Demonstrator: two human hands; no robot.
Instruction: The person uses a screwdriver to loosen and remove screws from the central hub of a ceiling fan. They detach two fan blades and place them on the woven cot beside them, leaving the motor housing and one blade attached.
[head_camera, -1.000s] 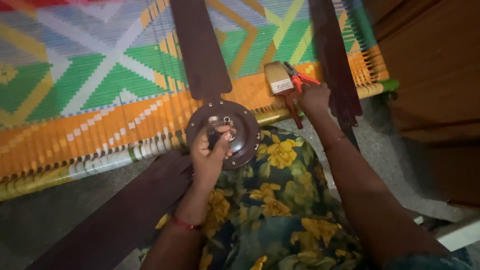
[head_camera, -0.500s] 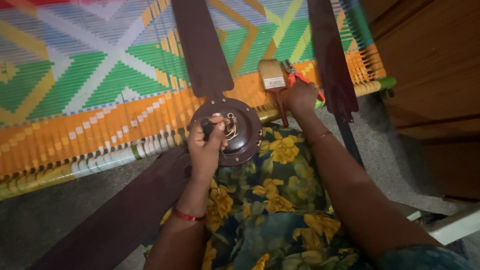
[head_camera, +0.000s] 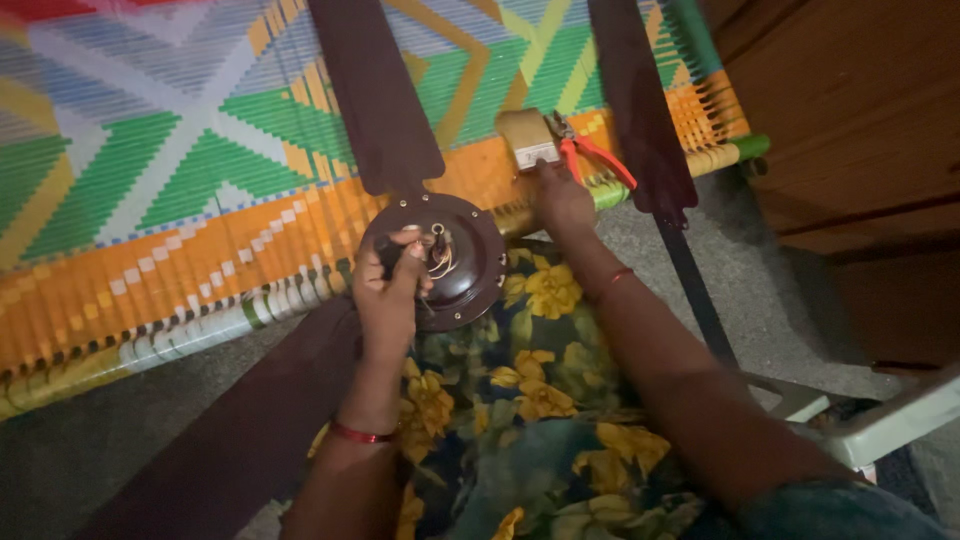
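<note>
Left hand (head_camera: 388, 295) gripping a dark part at fan hub (head_camera: 455, 262), right hand (head_camera: 562, 197) closing on brush (head_camera: 530, 140) beside red pliers (head_camera: 590, 155), all lying on woven cot (head_camera: 150, 200).

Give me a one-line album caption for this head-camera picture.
Left hand on a brown ceiling fan hub, right hand at a paintbrush beside red pliers.

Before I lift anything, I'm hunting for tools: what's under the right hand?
The right hand rests on a paintbrush lying on the woven cot, beside red-handled pliers. The brush's handle is covered by the hand.
</note>
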